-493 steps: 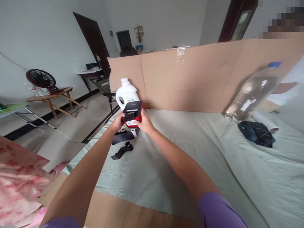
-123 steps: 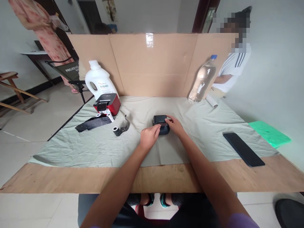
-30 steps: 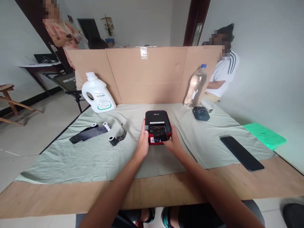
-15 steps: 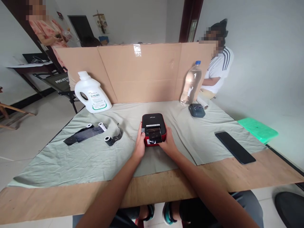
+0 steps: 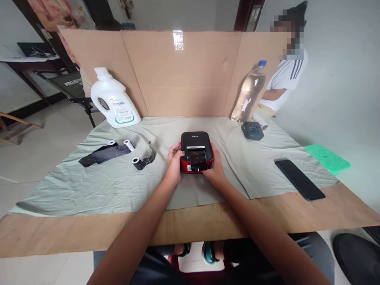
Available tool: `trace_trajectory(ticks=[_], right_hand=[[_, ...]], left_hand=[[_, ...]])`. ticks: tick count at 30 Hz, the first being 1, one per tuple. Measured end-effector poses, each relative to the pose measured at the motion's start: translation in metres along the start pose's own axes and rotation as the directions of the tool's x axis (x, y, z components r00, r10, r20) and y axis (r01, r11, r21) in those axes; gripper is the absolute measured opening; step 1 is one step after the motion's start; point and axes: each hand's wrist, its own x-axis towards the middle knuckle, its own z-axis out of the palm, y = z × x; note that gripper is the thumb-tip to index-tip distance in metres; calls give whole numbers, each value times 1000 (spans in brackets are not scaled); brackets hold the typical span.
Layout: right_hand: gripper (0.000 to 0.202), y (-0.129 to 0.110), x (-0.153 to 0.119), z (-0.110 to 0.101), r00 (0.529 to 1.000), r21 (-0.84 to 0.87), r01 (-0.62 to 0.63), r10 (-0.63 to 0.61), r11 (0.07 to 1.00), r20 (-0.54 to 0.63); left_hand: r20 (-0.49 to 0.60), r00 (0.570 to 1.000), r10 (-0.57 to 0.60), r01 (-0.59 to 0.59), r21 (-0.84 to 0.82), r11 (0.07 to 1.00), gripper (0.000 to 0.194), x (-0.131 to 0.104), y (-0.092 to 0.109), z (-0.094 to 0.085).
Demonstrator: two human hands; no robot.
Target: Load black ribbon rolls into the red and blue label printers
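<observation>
A small black and red label printer (image 5: pixel 196 141) sits in front of me on the grey-green cloth. A shiny black strip (image 5: pixel 198 161) sticks out over its front. At the printer's left side is my left hand (image 5: pixel 174 161), fingers bent against it and the thumb near its front left corner. My right hand (image 5: pixel 216 168) wraps round the right side and the front right corner; some of its fingers are hidden. To the left lie a small roll of black tape (image 5: pixel 138 163), partly unwound, and more rolls with unwound dark strips (image 5: pixel 107 153).
A white detergent jug (image 5: pixel 114 99) and a clear bottle with blue cap (image 5: pixel 249 93) stand before a cardboard screen (image 5: pixel 184 75). A dark small device (image 5: pixel 252 131) lies by the bottle. A black phone (image 5: pixel 299 179) rests at right. People are beyond the screen.
The view has tilted down and shifted, so the table things appear higher. My left hand's fingers are more bent at the printer's side, its thumb higher by the front corner. The right hand keeps its hold.
</observation>
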Motion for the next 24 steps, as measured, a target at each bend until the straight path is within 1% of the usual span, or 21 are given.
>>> trace_trajectory(ticks=[2,4,8,12,18,21,23,24], right_hand=[[94,-1,1,0,1000,-1,18,-18,1000,-6],[90,-2,2,0,999,17,33,-33,999,-8],[89,-9,3,0,1000,61,2,-2,998,-2],[93,-10,2,-1,999,86,-42,40,995,20],[107,0,2,-2,994,85,-65,57,994,89],[105,0,3,-4,994,98,-57,47,994,102],[102,0,4,-10,992,96,-48,36,994,123],[100,0,5,-15,988,105,-46,29,993,154]], left_hand=[[-13,1000,-5,5,-2,1000,40,3,0,1],[-2,1000,-3,3,0,1000,42,5,0,3],[44,999,15,-14,-16,1000,47,1,0,5],[53,998,16,-13,-57,998,50,-4,-1,3],[100,995,-26,33,-72,997,57,-4,-4,0],[107,994,-24,28,-34,999,55,-4,-5,-2],[113,994,10,-9,-8,1000,50,-5,-7,-3],[116,993,33,-34,4,999,48,-4,-8,-3]])
